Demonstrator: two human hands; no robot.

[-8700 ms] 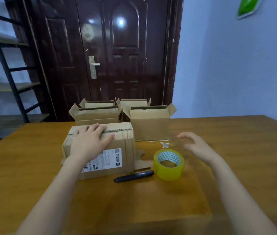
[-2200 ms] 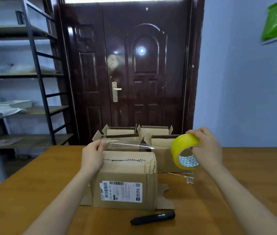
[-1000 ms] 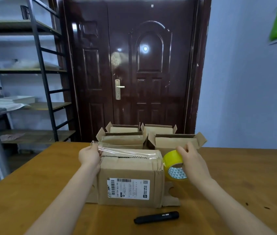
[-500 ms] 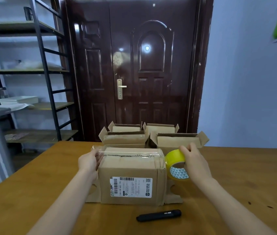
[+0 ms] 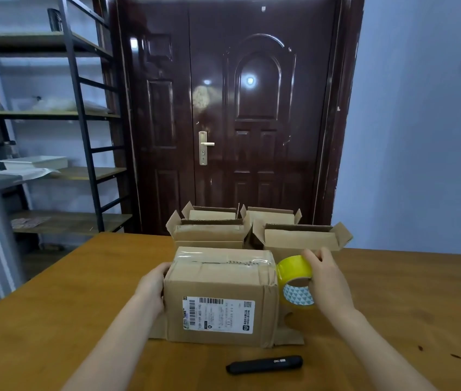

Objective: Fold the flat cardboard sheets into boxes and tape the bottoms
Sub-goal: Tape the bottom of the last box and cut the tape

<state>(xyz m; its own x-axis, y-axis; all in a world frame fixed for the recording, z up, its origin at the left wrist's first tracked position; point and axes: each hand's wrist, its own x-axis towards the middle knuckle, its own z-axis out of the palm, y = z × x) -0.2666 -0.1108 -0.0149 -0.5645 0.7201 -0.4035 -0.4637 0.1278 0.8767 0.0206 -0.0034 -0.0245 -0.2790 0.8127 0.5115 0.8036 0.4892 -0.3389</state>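
The left hand (image 5: pixel 153 286) pressed against the left side of the cardboard box (image 5: pixel 219 294), which sat bottom up on the worktop (image 5: pixel 54 320) with clear tape (image 5: pixel 223 259) along its seam. Just right of the box, the right hand (image 5: pixel 326 280) gripped the yellow tape roll (image 5: pixel 294 279). Open boxes (image 5: pixel 251 232) stood behind the box; a black pen (image 5: pixel 264 364) lay in front of it.
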